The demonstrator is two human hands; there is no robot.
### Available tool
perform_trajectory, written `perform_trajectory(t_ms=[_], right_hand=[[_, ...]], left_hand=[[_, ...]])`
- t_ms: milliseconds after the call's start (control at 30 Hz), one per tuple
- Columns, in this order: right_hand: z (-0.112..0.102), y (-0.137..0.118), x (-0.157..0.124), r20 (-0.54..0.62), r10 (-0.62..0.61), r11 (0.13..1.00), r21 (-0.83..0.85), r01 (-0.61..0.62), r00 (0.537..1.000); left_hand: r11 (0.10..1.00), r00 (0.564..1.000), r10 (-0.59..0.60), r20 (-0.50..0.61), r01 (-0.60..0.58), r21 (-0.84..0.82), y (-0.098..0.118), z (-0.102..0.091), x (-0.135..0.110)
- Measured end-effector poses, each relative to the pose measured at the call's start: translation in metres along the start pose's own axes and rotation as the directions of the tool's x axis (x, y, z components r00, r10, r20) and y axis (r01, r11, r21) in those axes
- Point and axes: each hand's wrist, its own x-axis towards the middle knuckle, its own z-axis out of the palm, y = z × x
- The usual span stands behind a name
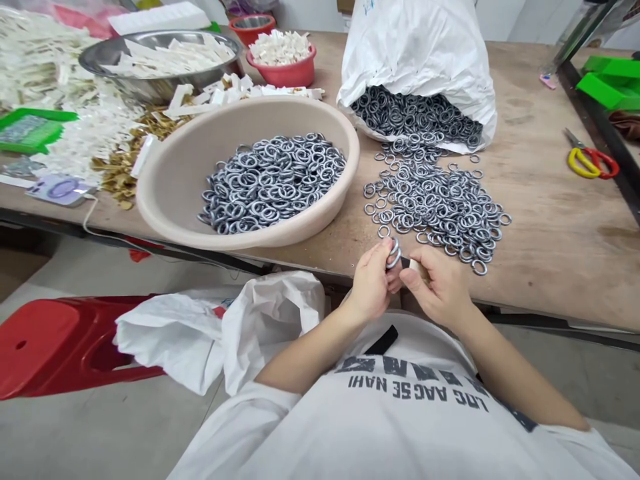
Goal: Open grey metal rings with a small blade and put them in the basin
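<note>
My left hand (369, 283) pinches a few grey metal rings (393, 254) at the table's front edge. My right hand (436, 285) grips a small beige piece (418, 268) with a dark strip (404, 261) running from it toward the rings; its exact form is partly hidden by my fingers. Just beyond both hands lies a loose pile of grey metal rings (433, 217) on the plywood table (560, 247). More rings fill a wide beige plastic basin (173, 197) to the left, and others spill from a white plastic sack (420, 47).
A steel basin (155, 60) and a red bowl (283, 67) hold white pieces at the back left, beside scattered white and tan pieces. Yellow-and-red-handled scissors (591, 160) lie at the right. A white bag (220, 333) and a red stool (65, 347) sit below the table.
</note>
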Motion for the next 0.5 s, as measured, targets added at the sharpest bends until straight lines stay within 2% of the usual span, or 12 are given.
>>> perform_trajectory(t_ms=[67, 200, 333, 500], right_hand=[[-0.0003, -0.0045, -0.0030, 0.001, -0.059, 0.994, -0.092, 0.059, 0.998], [-0.0010, -0.0083, -0.0023, 0.005, -0.090, 0.978, -0.189, 0.089, 0.996], [-0.0033, -0.0079, -0.0013, 0.019, -0.095, 0.969, -0.227, 0.097, 0.995], [-0.0051, -0.0093, -0.0016, 0.024, -0.104, 0.964, -0.242, 0.106, 0.994]], left_hand=[[1.000, 0.999, -0.009, -0.033, 0.008, -0.015, 0.0001, 0.0011, 0.0002], [1.000, 0.998, -0.019, -0.066, 0.017, -0.019, -0.0021, 0.0024, 0.0008], [0.999, 0.995, -0.027, -0.092, 0.025, -0.027, -0.0031, 0.0034, -0.0003], [0.998, 0.997, -0.041, -0.069, 0.037, -0.060, -0.0047, 0.0029, -0.0005]])
